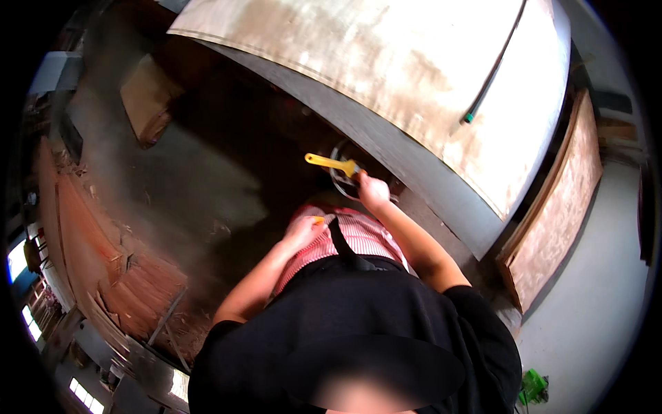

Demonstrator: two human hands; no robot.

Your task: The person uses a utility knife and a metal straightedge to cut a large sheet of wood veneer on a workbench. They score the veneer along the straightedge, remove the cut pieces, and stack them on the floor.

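My right hand point(373, 191) is closed on a yellow-handled tool point(329, 163) in front of my body. The handle points left and has a hole at its end; a short greyish part sits close to my fingers, its exact kind unclear. My left hand point(302, 232) is closed near my waist, against the red-and-white striped apron point(362, 234). A small yellow piece point(318, 220) shows at its fingers, too small to name. Behind the tool is a round metal rim point(336, 181), partly hidden in shadow beside the table.
A large table with a stained pale cover point(386, 76) stands ahead and to the right; a dark rod with a green tip point(469, 117) lies on it. Wooden boards point(555, 207) stand at the right. Stacked reddish boards point(141, 290) lie at the left, and a brown block point(146, 100) farther off.
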